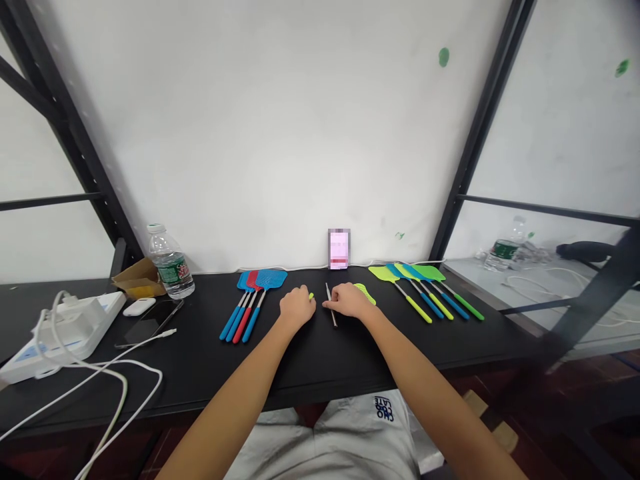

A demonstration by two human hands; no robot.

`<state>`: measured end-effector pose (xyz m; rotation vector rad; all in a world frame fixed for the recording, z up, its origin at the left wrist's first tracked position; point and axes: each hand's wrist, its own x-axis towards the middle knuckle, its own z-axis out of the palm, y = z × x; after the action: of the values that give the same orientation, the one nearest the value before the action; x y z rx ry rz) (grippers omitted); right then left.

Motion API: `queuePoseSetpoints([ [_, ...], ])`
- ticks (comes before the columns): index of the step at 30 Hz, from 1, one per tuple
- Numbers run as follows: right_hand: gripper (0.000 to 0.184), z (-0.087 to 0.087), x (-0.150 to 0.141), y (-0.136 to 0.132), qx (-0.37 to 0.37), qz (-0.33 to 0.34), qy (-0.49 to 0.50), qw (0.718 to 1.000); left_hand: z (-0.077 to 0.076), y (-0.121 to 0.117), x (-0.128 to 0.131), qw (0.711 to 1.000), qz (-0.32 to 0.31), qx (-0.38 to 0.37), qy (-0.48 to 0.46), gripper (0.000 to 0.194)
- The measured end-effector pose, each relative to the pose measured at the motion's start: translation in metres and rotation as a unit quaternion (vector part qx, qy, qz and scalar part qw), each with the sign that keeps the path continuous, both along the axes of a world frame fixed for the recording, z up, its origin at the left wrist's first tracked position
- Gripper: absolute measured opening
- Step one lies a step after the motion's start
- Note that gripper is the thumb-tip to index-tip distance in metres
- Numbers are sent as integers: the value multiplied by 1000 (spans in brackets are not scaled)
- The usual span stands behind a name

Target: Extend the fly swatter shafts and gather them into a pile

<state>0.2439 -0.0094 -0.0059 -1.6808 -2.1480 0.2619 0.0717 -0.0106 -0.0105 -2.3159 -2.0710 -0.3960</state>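
Note:
My left hand [299, 307] is closed in a fist at the middle of the black table. A small yellow-green end [311, 295] pokes out of it, probably a handle; the rest is hidden by the fingers. Close by, my right hand [347, 300] pinches a thin metal rod [334, 320] with a dark lower end, lying slantwise. Beyond that wrist shows a yellow-green fly swatter head [367, 294], partly covered by the hand. Several blue and red fly swatters [245, 310] lie fanned out to the left. To the right lie several yellow, blue and green fly swatters [425, 293].
A lit phone [339, 250] leans on the wall behind my hands. At the left are a water bottle [173, 263], a cardboard box [140, 279], a white case [139, 307], a dark phone [150, 325] and a power strip [95, 340] with cables. Black posts [475, 140] frame the table.

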Motion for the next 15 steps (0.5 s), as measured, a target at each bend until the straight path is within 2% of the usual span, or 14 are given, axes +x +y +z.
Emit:
queuePoseSetpoints([
  [10, 26, -4, -5, -1, 11, 20, -44, 999, -4, 4, -1, 1000, -1, 6, 2, 29],
  [15, 29, -6, -7, 0, 7, 26, -36, 999, -5, 5, -1, 1000, -6, 8, -3, 29],
])
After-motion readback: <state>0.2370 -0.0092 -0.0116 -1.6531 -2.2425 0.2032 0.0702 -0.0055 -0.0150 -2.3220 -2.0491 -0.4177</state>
